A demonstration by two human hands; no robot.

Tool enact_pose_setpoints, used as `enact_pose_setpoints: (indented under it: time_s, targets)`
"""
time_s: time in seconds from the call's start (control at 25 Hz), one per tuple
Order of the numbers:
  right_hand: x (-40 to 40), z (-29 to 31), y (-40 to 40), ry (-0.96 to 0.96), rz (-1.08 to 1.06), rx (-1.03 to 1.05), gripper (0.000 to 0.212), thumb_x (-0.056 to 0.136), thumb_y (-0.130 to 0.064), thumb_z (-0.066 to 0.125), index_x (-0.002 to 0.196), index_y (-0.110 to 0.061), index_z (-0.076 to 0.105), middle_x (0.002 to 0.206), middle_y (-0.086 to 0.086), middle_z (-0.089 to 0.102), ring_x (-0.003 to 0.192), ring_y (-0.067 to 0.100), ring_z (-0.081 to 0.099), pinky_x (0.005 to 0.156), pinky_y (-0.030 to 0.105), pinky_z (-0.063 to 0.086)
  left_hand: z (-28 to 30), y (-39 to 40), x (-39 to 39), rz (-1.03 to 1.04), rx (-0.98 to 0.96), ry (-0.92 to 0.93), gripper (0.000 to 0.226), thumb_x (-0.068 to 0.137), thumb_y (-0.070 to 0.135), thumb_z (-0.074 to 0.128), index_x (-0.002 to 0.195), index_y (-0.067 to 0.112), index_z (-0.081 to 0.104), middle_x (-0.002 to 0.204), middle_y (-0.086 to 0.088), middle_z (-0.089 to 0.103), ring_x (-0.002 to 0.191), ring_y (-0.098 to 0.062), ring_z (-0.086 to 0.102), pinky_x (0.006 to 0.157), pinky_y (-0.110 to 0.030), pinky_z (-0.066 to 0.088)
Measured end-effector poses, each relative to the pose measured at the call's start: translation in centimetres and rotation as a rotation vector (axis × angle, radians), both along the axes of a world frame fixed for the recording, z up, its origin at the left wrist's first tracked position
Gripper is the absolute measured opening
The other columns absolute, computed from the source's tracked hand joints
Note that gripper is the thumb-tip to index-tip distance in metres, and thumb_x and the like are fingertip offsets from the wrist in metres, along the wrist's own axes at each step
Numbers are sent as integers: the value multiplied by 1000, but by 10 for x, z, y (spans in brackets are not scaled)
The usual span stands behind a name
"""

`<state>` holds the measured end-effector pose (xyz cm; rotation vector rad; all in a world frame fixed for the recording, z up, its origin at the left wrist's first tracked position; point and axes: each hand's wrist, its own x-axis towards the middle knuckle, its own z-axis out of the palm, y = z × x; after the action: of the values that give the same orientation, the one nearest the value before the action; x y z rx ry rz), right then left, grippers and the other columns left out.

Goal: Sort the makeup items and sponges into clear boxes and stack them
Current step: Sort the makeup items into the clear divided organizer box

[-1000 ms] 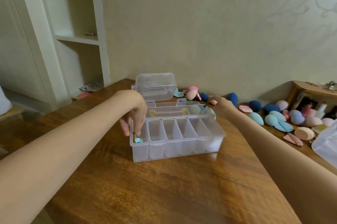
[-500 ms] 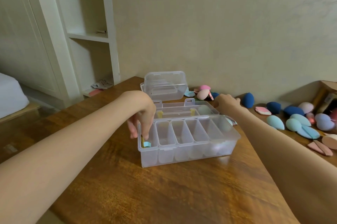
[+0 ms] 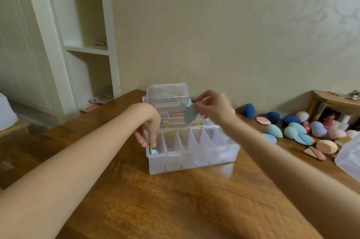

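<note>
I see my right hand [image 3: 211,108] raised just above the middle of the frame, pinching a flat light-blue sponge [image 3: 190,115] by its upper end between thumb and fingertips; the sponge hangs below and to the left of the grip, over the rear clear box [image 3: 183,121], not touching it as far as I can judge. Its long axis runs nearly vertical, the rounded broad end pointing down and the narrower top tucked into my fingers, so that top edge is hidden. The hand and sponge are smeared, and I cannot make out exactly which fingers close on it. My left hand [image 3: 149,127] sits left of centre with fingers curled down into the leftmost compartment of the divided clear box [image 3: 191,149], fingertips at a small yellow and light-blue item [image 3: 153,150] lying at that compartment's front; I cannot tell whether they hold it or only touch it. The divided box lies with its long side running left to right across the wooden table [image 3: 155,199], and its other compartments look cloudy, with pale shapes low at the right end that I cannot identify. Behind stands a smaller clear box [image 3: 168,95] against the wall. Loose sponges [image 3: 296,131] in blue, teal, pink and peach lie scattered at the right of the frame, and another clear container [image 3: 348,158] is cut off by the right edge.
</note>
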<state>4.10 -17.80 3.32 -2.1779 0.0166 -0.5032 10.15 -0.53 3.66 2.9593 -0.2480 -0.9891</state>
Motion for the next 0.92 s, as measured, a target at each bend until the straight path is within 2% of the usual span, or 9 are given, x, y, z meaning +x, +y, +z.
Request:
enact_pose_setpoints:
  time_s: [0.12, 0.24, 0.36, 0.4, 0.52, 0.6, 0.68, 0.84, 0.92]
  targets:
    - [-20, -24, 54, -37, 154, -174, 10, 81, -9, 63, 87, -13, 56, 68, -2, 58, 62, 8, 50, 56, 17, 39, 0, 5, -10, 33, -153, -57, 34, 84, 11, 67, 117, 2, 63, 89, -12, 69, 60, -11, 63, 44, -14, 52]
    - [-20, -32, 75, -94, 143, -331, 10, 81, -11, 61, 89, -5, 63, 82, 8, 66, 70, 18, 56, 62, 30, 47, -6, 18, -23, 31, -310, -121, 17, 87, 7, 63, 103, 3, 67, 62, -4, 63, 44, -6, 59, 40, -14, 48]
    - [-22, -36, 87, -123, 138, -459, 13, 83, -13, 59, 91, -5, 62, 91, 14, 67, 89, 27, 58, 68, 38, 50, -14, 24, -30, 45, -429, -178, 7, 87, 4, 61, 85, 8, 65, 70, -3, 63, 53, -9, 62, 52, -18, 54]
    - [-22, -39, 90, -126, 142, -538, 14, 84, -13, 58, 94, -5, 62, 93, 15, 66, 94, 28, 55, 67, 37, 47, -15, 24, -29, 45, -436, -194, 12, 88, 3, 60, 78, 11, 62, 72, -3, 63, 57, -9, 62, 54, -19, 55]
    - [-18, -50, 90, -40, 194, -764, 23, 89, -10, 49, 103, -4, 65, 100, 17, 68, 106, 32, 48, 77, 39, 44, -15, 25, -25, 42, -425, -194, 15, 89, 1, 55, 82, 8, 66, 80, -7, 66, 66, -15, 67, 59, -21, 57]
    - [-10, -56, 83, 48, 247, -751, 27, 90, -7, 45, 107, -7, 67, 105, 15, 69, 112, 34, 48, 91, 42, 45, -11, 25, -21, 48, -416, -153, 21, 91, -3, 50, 100, 1, 68, 96, -14, 69, 80, -22, 70, 71, -28, 59]
    - [-6, -54, 76, 114, 300, -620, 28, 90, -3, 44, 109, -7, 64, 108, 12, 70, 113, 31, 53, 96, 43, 46, -6, 22, -20, 52, -378, -129, 23, 92, -1, 50, 109, 0, 64, 104, -17, 68, 86, -25, 70, 77, -32, 59]
    - [-13, -29, 55, 106, 359, -441, 26, 88, 4, 44, 106, -3, 61, 106, 12, 72, 101, 23, 63, 81, 22, 45, -3, 9, -18, 4, -230, -137, 35, 87, 9, 62, 120, -1, 56, 105, -18, 67, 75, -20, 71, 64, -23, 57]
    - [-7, -15, 27, 20, 230, -407, 27, 86, 5, 45, 97, -5, 68, 99, 7, 73, 92, 20, 61, 78, 17, 44, -4, 1, -15, -22, -161, -145, 39, 86, 9, 64, 123, 0, 53, 106, -19, 65, 68, -18, 69, 58, -20, 56]
